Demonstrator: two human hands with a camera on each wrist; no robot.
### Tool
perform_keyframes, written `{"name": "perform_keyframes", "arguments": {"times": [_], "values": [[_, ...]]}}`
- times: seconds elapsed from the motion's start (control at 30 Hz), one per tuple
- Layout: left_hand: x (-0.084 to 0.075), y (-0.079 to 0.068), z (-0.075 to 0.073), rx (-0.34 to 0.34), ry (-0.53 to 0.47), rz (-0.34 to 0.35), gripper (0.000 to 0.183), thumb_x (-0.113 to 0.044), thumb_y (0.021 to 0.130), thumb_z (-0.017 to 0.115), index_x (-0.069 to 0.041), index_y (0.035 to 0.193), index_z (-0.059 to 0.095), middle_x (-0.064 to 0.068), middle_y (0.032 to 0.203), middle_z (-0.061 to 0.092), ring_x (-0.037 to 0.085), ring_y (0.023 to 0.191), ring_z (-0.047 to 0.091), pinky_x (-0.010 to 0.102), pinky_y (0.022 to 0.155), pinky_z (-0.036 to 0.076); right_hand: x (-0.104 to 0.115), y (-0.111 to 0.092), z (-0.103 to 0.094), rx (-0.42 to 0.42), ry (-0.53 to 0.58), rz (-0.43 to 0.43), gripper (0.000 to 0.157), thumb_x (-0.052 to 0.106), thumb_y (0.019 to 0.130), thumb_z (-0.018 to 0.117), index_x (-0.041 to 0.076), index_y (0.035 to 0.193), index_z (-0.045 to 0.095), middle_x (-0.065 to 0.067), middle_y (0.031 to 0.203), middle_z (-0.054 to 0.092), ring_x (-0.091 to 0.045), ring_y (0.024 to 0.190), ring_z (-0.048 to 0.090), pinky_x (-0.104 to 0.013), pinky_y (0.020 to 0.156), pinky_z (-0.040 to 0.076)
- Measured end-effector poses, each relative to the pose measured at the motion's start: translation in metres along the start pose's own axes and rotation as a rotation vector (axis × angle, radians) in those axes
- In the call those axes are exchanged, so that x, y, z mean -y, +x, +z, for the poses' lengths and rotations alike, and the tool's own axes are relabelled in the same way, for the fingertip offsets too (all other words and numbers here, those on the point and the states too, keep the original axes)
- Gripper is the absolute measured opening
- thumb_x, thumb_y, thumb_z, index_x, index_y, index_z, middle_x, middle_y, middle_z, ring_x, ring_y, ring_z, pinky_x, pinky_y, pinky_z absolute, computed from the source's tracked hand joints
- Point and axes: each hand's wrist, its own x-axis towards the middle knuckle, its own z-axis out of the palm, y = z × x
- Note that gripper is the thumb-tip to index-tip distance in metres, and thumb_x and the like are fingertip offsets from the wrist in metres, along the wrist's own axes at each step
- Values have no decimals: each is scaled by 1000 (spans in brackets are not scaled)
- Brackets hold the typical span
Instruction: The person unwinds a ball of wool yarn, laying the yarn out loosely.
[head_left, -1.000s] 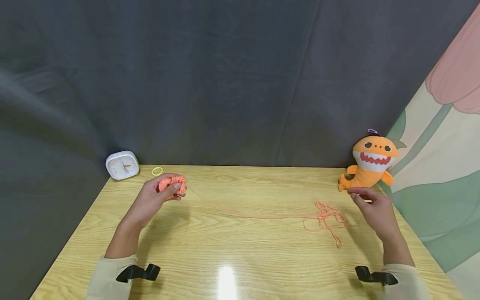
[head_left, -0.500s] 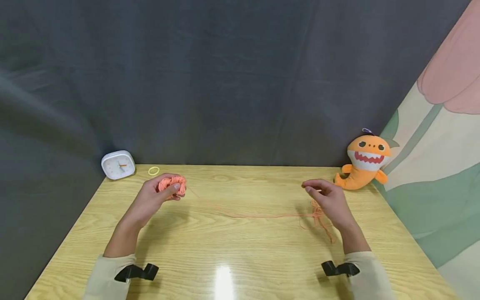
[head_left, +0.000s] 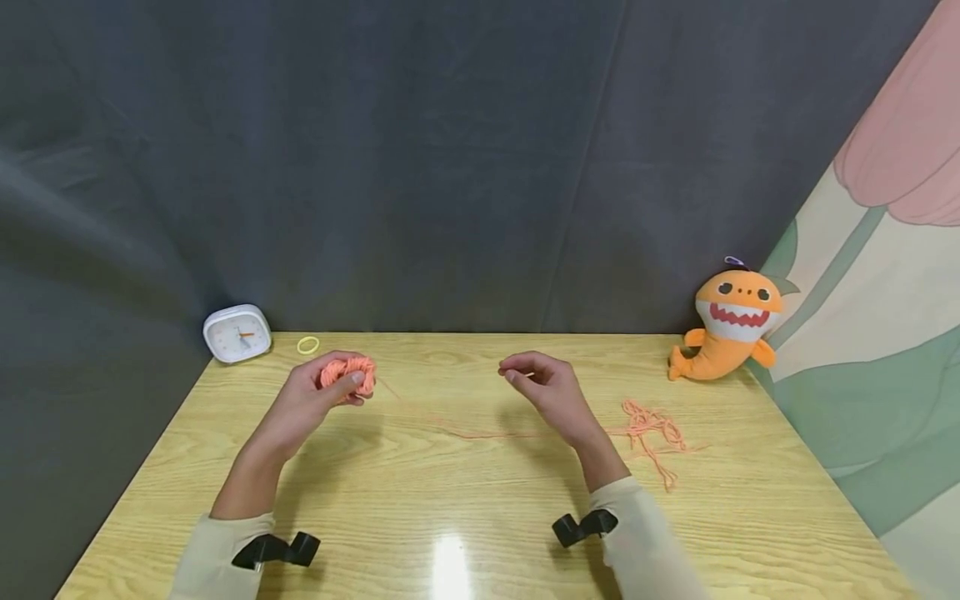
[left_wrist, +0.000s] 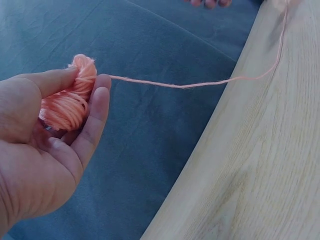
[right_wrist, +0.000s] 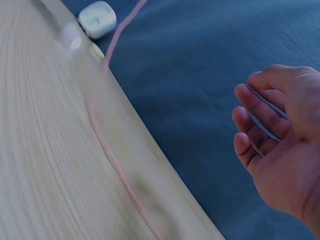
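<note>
My left hand point(head_left: 288, 417) holds a small wound ball of coral yarn point(left_wrist: 65, 111) between thumb and fingers, raised over the left part of the wooden table. From its fingertips a single yarn strand point(left_wrist: 175, 86) runs out, sags to the tabletop and stretches right across it. The strand leads to a loose yarn tangle point(head_left: 648, 427) lying on the right side. My right hand point(head_left: 553, 400) hovers near the table's middle, above the strand. Its fingers are loosely bent and nothing is between them; in the right wrist view the strand passes well apart from this hand point(right_wrist: 285, 135).
A white clock point(head_left: 237, 335) stands at the table's back left corner, with a yellow ring point(head_left: 299, 346) beside it. At the back right sits an orange plush shark point(head_left: 723, 354). A dark curtain point(head_left: 450, 167) hangs behind the table's back edge.
My right hand has swept left from beside the plush shark to the table's middle, uncovering the tangle again. The left hand and yarn ball have stayed nearly in place.
</note>
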Motion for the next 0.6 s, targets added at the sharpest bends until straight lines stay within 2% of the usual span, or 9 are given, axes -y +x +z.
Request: {"name": "perform_keyframes", "arguments": {"times": [0.13,0.23,0.43,0.6], "values": [[0,-1,1,-2,8,-16,43,-21,103,65,3,138,56,-3,111,68,8,94,71,23,86,62,4,8,27,34,45,3,19,12,101,67,2,116,73,-18,117,73,-28,105,68,-21,83,56],[0,-1,2,0,7,-18,44,-22,103,65,3,138,56,-3,111,68,8,94,71,23,86,61,6,12,46,68,71,2,19,12,101,67,3,116,73,-17,116,73,-31,106,68,-21,84,56],[1,0,5,17,0,-9,43,-22,103,65,3,138,56,-1,111,68,9,94,71,24,86,62,8,17,74,124,102,-7,20,12,101,67,2,117,72,-16,117,73,-24,107,69,-21,86,55],[1,1,7,15,-4,-10,44,-24,104,65,3,138,56,1,112,68,9,94,71,23,87,61,5,20,89,138,112,-18,19,11,100,68,3,116,73,-17,116,73,-18,101,69,-21,83,56]]}}
